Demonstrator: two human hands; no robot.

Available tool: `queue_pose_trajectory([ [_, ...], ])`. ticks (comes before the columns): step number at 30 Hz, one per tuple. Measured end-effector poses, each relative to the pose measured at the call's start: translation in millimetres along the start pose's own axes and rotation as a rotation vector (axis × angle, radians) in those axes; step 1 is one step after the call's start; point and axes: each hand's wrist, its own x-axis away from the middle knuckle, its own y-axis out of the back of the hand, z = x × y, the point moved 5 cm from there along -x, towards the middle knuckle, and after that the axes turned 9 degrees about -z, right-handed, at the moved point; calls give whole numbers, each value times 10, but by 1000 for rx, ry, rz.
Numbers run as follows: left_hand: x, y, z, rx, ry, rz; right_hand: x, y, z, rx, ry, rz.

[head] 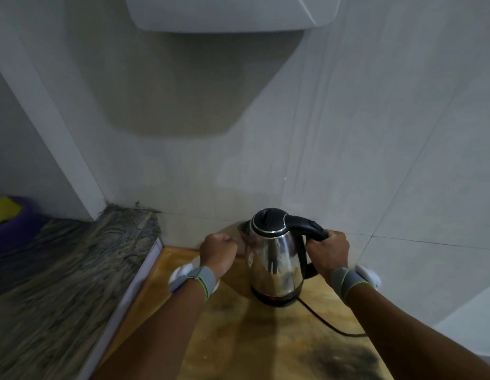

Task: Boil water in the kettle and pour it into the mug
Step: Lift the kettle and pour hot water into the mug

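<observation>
Gripping kettle [276,259] handle, right hand [330,252], wall close behind

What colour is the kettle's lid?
Black, ringed by a thin silver band; the kettle lid shows clearly in the head view.

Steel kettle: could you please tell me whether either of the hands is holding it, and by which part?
The right hand grips the steel kettle by its black handle; the left hand is fisted, holding nothing visible.
</observation>
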Motion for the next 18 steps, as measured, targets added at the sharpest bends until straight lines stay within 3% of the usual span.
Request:
queue_pose_trajectory([
  [11,-146,809,316,-252,-62,-92,327,-238,428,137,63,40],
  [18,-158,871,617,-460,-48,16,458,-371,608,219,90,70],
])
